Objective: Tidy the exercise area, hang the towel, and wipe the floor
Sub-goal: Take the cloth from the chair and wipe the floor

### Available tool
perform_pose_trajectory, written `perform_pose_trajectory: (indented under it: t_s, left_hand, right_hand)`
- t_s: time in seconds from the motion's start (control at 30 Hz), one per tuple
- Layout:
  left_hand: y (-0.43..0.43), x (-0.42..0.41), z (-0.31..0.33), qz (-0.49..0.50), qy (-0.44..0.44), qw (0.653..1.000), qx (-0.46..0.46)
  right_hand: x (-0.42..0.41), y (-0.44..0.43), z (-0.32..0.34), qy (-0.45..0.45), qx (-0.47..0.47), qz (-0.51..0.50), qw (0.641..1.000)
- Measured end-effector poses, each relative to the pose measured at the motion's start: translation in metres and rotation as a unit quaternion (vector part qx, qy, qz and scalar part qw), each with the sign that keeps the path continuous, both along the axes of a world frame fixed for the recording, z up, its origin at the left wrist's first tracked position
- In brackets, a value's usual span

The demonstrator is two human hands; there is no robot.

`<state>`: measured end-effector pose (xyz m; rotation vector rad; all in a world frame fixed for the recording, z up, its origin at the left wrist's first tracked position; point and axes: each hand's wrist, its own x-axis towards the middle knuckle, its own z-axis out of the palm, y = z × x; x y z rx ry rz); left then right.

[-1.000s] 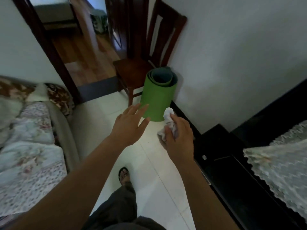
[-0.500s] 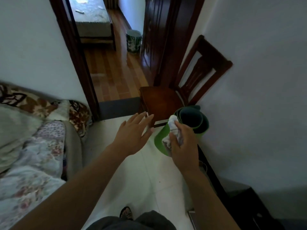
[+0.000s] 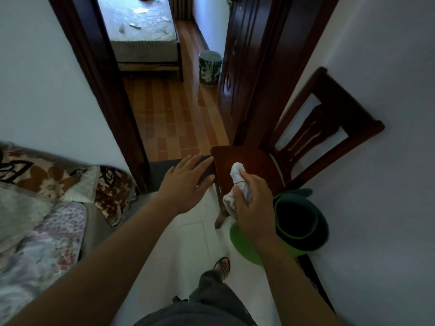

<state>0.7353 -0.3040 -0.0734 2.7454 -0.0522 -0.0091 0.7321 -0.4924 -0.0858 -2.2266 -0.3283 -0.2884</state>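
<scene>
My right hand [image 3: 250, 212] grips a bunched white towel [image 3: 237, 182], whose top end sticks up over the front of a dark wooden chair [image 3: 254, 161]. My left hand [image 3: 186, 184] is held out flat with fingers apart, empty, just left of the chair seat's front corner. A rolled green exercise mat [image 3: 299, 222] stands upright on the white tile floor [image 3: 188, 243], against the wall to the right of my right hand, partly hidden by my wrist.
A sofa with floral covers [image 3: 42, 208] fills the left side. Ahead, an open doorway with a dark frame [image 3: 110, 95] leads to a wood floor [image 3: 179, 118], a bed [image 3: 141, 31] and a patterned bin [image 3: 210, 67]. A white wall [image 3: 376, 184] runs along the right.
I have stepped forward; the chair and mat are now closer and lower in view. My right hand has carried the towel from in front of the mat to over the chair seat.
</scene>
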Motion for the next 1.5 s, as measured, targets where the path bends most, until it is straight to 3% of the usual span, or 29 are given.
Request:
perform_pose_trajectory:
  t_s: [0.23,0.5,0.97,1.2,1.4,1.5]
  left_hand:
    - [-0.026,0.151,0.027,-0.033,-0.028,0.999,0.009]
    - [-0.022,0.270,0.026,-0.052,0.020,0.998,0.011]
    - [-0.044,0.506,0.010,-0.302,0.030,0.952,0.038]
    - [-0.058,0.561,0.007,-0.402,0.063,0.912,0.056]
    - [-0.065,0.584,-0.001,-0.442,0.070,0.892,0.063]
    - [-0.068,0.591,-0.002,-0.453,0.073,0.887,0.057]
  right_hand:
    - [0.151,-0.024,0.021,-0.019,-0.008,-0.020,1.000]
    - [0.260,-0.035,0.013,0.033,-0.018,-0.054,0.998]
    - [0.396,-0.022,-0.027,0.109,-0.038,-0.291,0.950]
    - [0.429,-0.007,-0.038,0.154,-0.043,-0.393,0.906]
    - [0.454,-0.017,-0.047,0.189,-0.057,-0.415,0.888]
    - [0.457,-0.025,-0.042,0.196,-0.020,-0.432,0.880]
